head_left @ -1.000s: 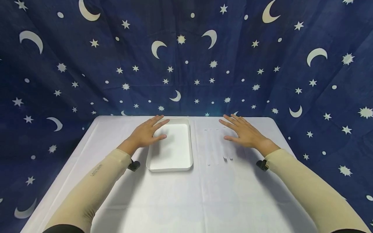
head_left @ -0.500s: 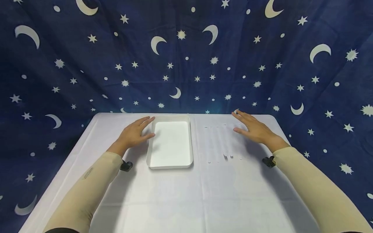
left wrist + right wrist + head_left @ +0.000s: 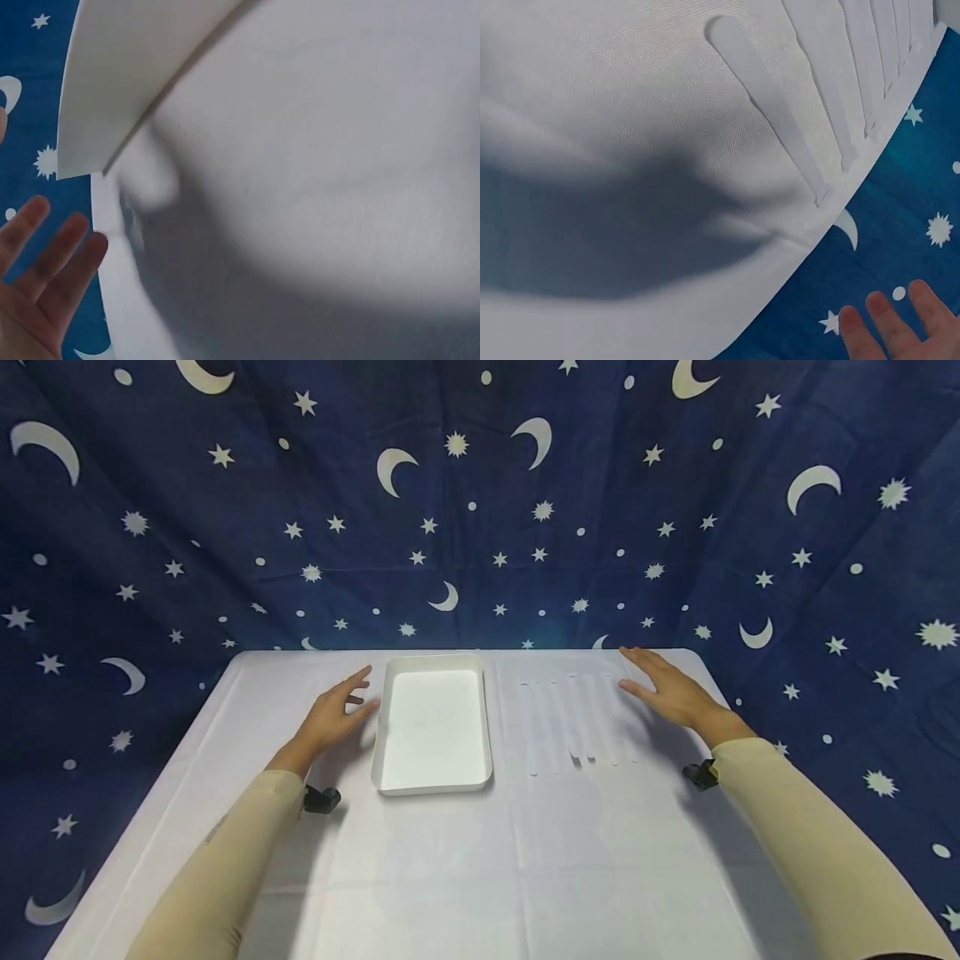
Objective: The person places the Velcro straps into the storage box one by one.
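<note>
A shallow white rectangular tray (image 3: 433, 727) lies on the white-covered table. Just left of it hovers my left hand (image 3: 330, 714), fingers extended toward the tray's side and holding nothing. The left wrist view catches its spread fingers (image 3: 71, 262) below a corner of the tray wall (image 3: 142, 67). To the right of the tray, several thin white strips (image 3: 573, 722) lie side by side, some with ends curling up. Rounded ends show on the nearest strip (image 3: 769, 105) in the right wrist view. Beyond the strips' right side, my right hand (image 3: 671, 693) hovers with straight fingers, holding nothing.
Dark blue cloth (image 3: 480, 560) printed with moons and stars hangs behind the table and along its sides. The white tablecloth (image 3: 450, 868) has faint fold creases and stretches toward me. Dark wrist cameras (image 3: 322, 799) sit at the cuffs.
Both hands have moved apart. My left hand has gone from over the tray to its left side; my right hand has shifted right, off the strips. Tray and strips have stayed put.
</note>
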The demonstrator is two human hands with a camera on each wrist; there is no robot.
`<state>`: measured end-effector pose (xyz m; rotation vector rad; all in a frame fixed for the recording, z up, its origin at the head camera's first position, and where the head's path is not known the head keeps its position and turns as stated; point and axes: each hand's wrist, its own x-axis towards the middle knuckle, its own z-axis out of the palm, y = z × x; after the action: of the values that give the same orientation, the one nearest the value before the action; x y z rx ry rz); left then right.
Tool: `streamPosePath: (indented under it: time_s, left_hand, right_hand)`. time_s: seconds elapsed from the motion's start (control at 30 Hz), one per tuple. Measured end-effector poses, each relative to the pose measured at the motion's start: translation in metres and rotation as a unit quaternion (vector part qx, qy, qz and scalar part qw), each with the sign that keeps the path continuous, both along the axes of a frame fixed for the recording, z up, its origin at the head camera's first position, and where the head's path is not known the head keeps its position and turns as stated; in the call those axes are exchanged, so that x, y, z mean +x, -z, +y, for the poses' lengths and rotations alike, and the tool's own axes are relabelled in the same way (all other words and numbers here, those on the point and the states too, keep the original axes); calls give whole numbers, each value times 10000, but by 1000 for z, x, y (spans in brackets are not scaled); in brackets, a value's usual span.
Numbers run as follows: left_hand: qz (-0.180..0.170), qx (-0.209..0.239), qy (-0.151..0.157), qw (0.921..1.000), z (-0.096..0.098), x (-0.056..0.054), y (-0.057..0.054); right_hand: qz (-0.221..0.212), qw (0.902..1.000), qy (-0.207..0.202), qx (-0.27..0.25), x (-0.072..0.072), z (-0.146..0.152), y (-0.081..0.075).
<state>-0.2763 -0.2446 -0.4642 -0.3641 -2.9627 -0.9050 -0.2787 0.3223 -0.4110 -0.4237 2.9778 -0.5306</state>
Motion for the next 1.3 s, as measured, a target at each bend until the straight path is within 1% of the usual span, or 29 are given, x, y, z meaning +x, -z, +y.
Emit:
streamPosePath:
  time_s: [0.1,0.2,0.37,0.5,0.6,0.7,0.77,0.9,1.0,1.2,1.3]
  left_hand:
    - [-149,224,-88,9996,0,1,4]
    - [-395,409,-186,9982,1,2,7]
    - [-842,794,-394,9925,6,3,10]
    - [-1032,1080,-486,9876,9,4,13]
    - [-1106,1330,-504,9836,10,5,15]
    - [-1179,1532,-587,9794,10,7,16]
    - [-1199,1580,-624,9782,10,8,17]
    - [-1233,1584,-602,9778,10,11,18]
    - [-1255,1588,-557,9777,10,11,20]
    - [-1335,1695,-493,9752,13,10,24]
    - [-1389,1705,-517,9741,16,10,25]
  right_hand:
    - [44,9999,44,-99,-3,1,1]
    - [19,9996,195,-210,-3,1,3]
    - [-69,9982,449,-388,-2,1,8]
    - [-65,9974,526,-493,-2,4,13]
    - [-65,9966,575,-579,-3,4,18]
    - [-149,9958,627,-643,-3,2,24]
    - [-211,9955,680,-631,-2,0,28]
    - [-234,9950,800,-546,-2,-1,34]
    - [-224,9947,832,-565,-2,-1,38]
    - [-248,9950,823,-509,-1,-1,48]
    - [-250,9949,835,-511,1,-2,52]
